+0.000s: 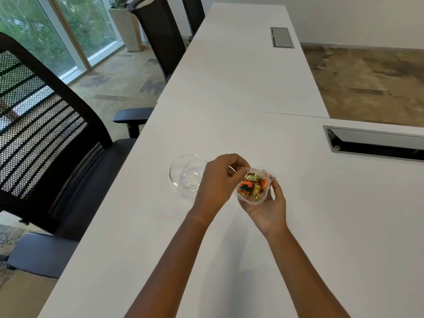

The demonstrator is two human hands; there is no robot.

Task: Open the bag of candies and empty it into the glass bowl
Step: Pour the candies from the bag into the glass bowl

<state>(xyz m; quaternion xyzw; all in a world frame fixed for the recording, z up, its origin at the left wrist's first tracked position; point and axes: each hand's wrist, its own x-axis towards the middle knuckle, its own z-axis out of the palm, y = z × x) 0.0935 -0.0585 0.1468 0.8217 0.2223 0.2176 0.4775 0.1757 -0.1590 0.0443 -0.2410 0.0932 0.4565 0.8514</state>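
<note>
A small clear plastic bag of candies [252, 187] in orange, gold and green wrappers is held just above the white table [229, 237]. My right hand [267, 207] cups the bag from below and the right. My left hand [218, 180] pinches the bag's upper left edge with thumb and fingers. The glass bowl [183, 172] stands on the table directly left of my left hand, and it holds nothing. My left hand covers the bowl's right rim.
Black mesh office chairs [52, 138] line the table's left side. A recessed cable box [376, 143] with a silver frame sits in the table at the right, and a second one [282, 37] lies farther back. Carpeted floor lies beyond the table at the right.
</note>
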